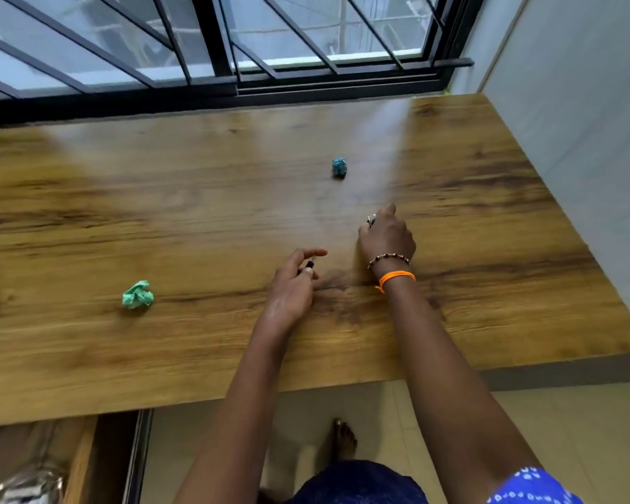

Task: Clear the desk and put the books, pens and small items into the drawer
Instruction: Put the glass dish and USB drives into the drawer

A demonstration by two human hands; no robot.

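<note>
My left hand rests on the wooden desk near its middle and pinches a small black item between thumb and fingers. To its right, my right hand grips a small shiny metal item that sticks out by the thumb, with the index finger pointing forward. A crumpled teal paper ball lies beyond my right hand. A crumpled green paper ball lies to the left of my left hand. The drawer stands pulled out under the desk's front left edge.
Something shiny and silvery lies inside the drawer. A barred window runs along the desk's far edge and a white wall bounds its right side. Tiled floor and my bare foot show below the front edge.
</note>
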